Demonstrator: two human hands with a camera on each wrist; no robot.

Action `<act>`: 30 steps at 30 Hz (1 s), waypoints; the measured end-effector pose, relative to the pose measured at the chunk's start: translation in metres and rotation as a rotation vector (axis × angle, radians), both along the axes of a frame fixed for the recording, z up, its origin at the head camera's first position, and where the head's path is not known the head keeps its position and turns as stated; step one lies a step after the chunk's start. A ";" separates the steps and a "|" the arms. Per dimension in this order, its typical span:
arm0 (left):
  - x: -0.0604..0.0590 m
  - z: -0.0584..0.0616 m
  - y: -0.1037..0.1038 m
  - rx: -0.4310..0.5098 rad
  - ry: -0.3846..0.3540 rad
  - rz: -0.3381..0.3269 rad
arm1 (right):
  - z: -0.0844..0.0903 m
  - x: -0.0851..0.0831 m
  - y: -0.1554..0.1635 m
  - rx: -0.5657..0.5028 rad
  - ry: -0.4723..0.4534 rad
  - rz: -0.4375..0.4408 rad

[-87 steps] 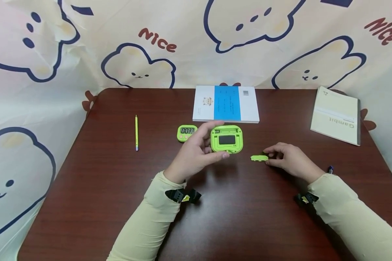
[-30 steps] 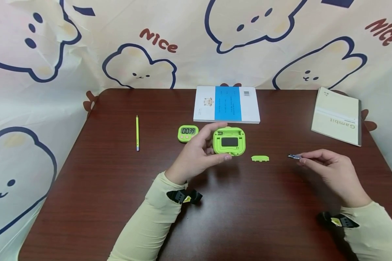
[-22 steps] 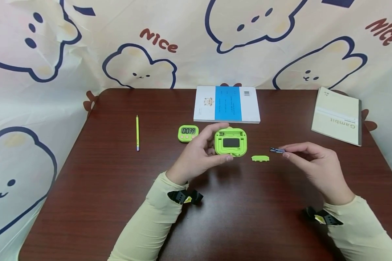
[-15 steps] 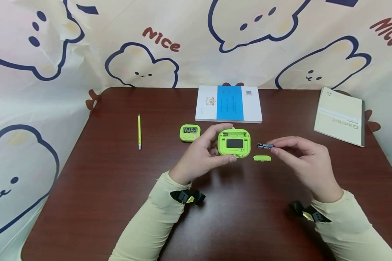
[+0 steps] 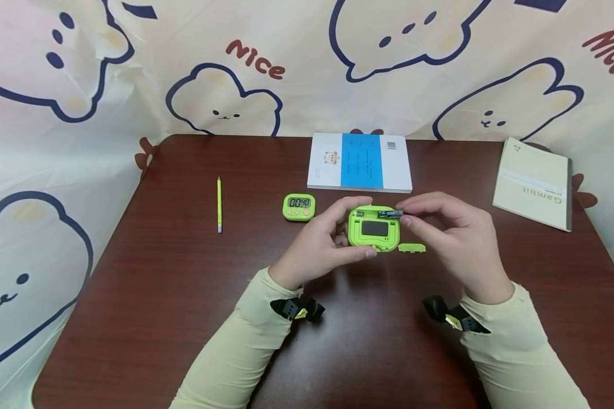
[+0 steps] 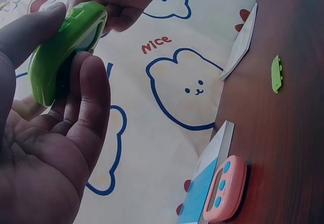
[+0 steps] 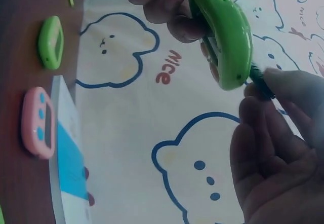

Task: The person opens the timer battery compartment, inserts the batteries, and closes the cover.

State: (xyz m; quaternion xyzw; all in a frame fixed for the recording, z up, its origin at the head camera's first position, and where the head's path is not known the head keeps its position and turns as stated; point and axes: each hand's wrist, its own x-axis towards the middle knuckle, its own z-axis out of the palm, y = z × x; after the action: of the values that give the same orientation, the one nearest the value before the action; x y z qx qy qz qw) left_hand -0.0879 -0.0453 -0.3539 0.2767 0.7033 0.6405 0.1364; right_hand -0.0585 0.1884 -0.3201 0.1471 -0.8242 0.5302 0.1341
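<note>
In the head view my left hand (image 5: 319,244) grips a green digital timer (image 5: 374,228) by its left side, back facing up, fingers above and thumb below. Its battery slot along the top edge is uncovered. Between thumb and fingertips, my right hand (image 5: 457,241) pinches a small dark battery (image 5: 389,214), which overlaps the right part of that slot. The right wrist view shows the battery (image 7: 259,82) at the edge of the green timer (image 7: 228,36). Just right of the held timer, the loose green battery cover (image 5: 411,247) lies on the table.
Another green timer (image 5: 299,207) reading 00:40 sits left of the hands, with a yellow pencil (image 5: 219,204) farther left. A white-and-blue book (image 5: 360,162) and a cream notebook (image 5: 532,184) lie at the back. The wrist views show a pink timer (image 7: 38,122), hidden in the head view.
My right hand has left the battery cover, picked up the battery and carried it leftward to the timer's slot. The left hand with the timer has shifted slightly right and nearer.
</note>
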 end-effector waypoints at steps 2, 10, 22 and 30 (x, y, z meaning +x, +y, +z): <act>0.000 0.000 0.000 0.001 0.002 -0.001 | 0.001 -0.001 -0.004 0.009 -0.013 0.004; 0.001 0.000 -0.001 -0.003 0.000 0.010 | -0.008 -0.002 -0.006 -0.118 -0.106 -0.021; 0.001 -0.002 -0.002 -0.049 0.056 0.008 | -0.035 -0.013 -0.006 -0.451 -0.456 0.247; 0.001 -0.001 -0.003 -0.087 0.096 0.001 | -0.033 -0.009 -0.016 -0.378 -0.386 0.089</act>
State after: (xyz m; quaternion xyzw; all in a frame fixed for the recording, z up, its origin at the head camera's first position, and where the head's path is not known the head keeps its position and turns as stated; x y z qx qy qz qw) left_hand -0.0868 -0.0482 -0.3549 0.3005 0.7364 0.5952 0.1144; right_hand -0.0679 0.1720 -0.3533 0.0516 -0.7135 0.6983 -0.0238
